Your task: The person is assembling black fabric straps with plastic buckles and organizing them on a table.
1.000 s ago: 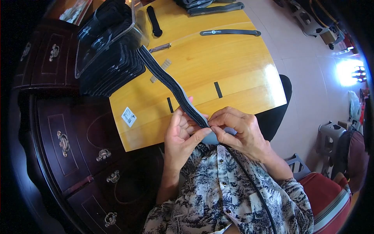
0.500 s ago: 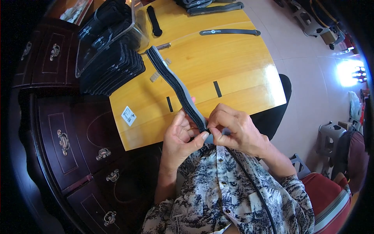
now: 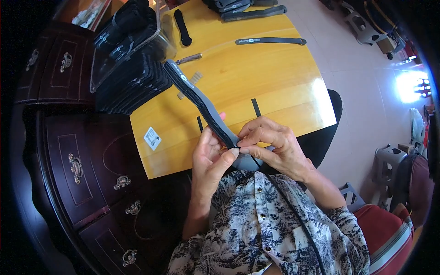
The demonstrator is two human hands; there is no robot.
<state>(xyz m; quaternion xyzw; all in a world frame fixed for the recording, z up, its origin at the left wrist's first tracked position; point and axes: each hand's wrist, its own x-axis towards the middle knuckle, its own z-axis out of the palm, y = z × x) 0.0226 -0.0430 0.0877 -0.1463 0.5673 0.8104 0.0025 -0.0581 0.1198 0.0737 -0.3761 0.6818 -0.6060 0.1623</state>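
Observation:
A thick bundle of grey and black fabric straps (image 3: 200, 100) is held tilted over the near part of the table, its far end pointing up and left. My left hand (image 3: 211, 161) grips it near the lower end, thumb on top and fingers underneath. Beside that same end, my right hand (image 3: 280, 147) is closed in a pinch, thumb against forefinger at the strap tips. What exactly the pinch holds is partly hidden by the fingers. A single grey strap (image 3: 270, 41) lies flat on the far right of the table, and a black strap (image 3: 183, 28) lies farther left.
The yellow table (image 3: 284, 82) bears a slim pen-like tool (image 3: 189, 58), small translucent pieces (image 3: 196, 77) and a white label (image 3: 151, 138). Stacked black straps (image 3: 130, 85) and a clear bin (image 3: 160, 34) stand left. More straps (image 3: 252, 13) lie at the back. Dark drawers (image 3: 82, 160) flank the left.
The bundle's far end has swung slightly left and down, turning its grey top face more into view. Both hands have shifted a little up and left, still at the lower end.

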